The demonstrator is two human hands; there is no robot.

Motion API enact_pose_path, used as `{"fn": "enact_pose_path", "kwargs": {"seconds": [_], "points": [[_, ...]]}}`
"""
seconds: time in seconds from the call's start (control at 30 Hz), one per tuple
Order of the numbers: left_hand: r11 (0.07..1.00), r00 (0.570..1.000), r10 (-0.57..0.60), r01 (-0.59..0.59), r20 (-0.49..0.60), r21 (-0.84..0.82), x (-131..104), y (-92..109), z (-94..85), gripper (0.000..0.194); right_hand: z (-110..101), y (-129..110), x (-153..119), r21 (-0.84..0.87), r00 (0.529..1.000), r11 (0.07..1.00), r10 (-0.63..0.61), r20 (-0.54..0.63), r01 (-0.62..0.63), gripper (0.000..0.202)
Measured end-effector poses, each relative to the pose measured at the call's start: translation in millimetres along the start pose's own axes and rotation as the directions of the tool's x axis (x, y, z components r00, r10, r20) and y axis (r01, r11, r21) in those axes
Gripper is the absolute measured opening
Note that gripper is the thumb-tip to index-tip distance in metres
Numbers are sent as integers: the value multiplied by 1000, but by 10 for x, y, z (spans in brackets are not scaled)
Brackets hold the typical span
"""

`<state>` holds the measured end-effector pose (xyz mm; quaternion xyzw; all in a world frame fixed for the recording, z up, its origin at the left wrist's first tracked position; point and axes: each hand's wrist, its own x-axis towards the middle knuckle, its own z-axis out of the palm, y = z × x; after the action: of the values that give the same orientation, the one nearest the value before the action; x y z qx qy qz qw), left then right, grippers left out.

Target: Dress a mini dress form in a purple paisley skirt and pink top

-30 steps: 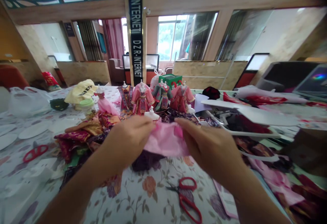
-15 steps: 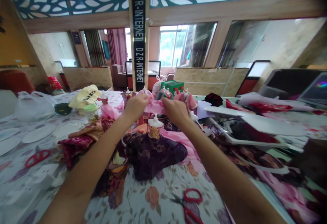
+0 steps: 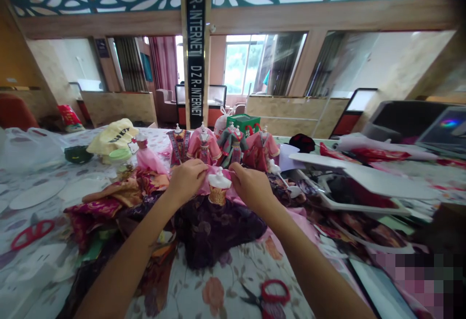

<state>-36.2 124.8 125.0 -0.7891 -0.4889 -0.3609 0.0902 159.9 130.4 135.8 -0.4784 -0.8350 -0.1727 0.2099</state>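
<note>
While the left hand (image 3: 187, 179) and the right hand (image 3: 252, 185) stood on either side of the small white dress form (image 3: 219, 180), each kept its grip closed, thumb against fingers, on an end of the pink cloth (image 3: 204, 186). That cloth appeared to run left to right behind the upright form, its middle hidden there, with the gold bodice (image 3: 217, 196) and dark purple skirt (image 3: 218, 234) facing the wearer's side of the counter (image 3: 189, 287). Neither hand was clearly nearer the form, and the red-handled scissors (image 3: 274, 291) lay apart from both, nearer the wearer.
</note>
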Motion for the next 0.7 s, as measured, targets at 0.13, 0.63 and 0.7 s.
{"fn": "enact_pose_path", "kwargs": {"seconds": [0.13, 0.63, 0.7], "points": [[987, 999, -33, 28, -30, -158, -63, 52, -45, 23, 4, -73, -67, -57, 995, 998, 24, -94, -30, 18], [992, 985, 124, -127, -121, -15, -175, 141, -115, 43, -37, -177, -219, -36, 941, 998, 44, -336, -60, 14], [988, 978, 153, -150, -143, 29, -183, 154, -105, 40, -55, -188, -248, -32, 934, 998, 35, -355, -50, 13]]}}
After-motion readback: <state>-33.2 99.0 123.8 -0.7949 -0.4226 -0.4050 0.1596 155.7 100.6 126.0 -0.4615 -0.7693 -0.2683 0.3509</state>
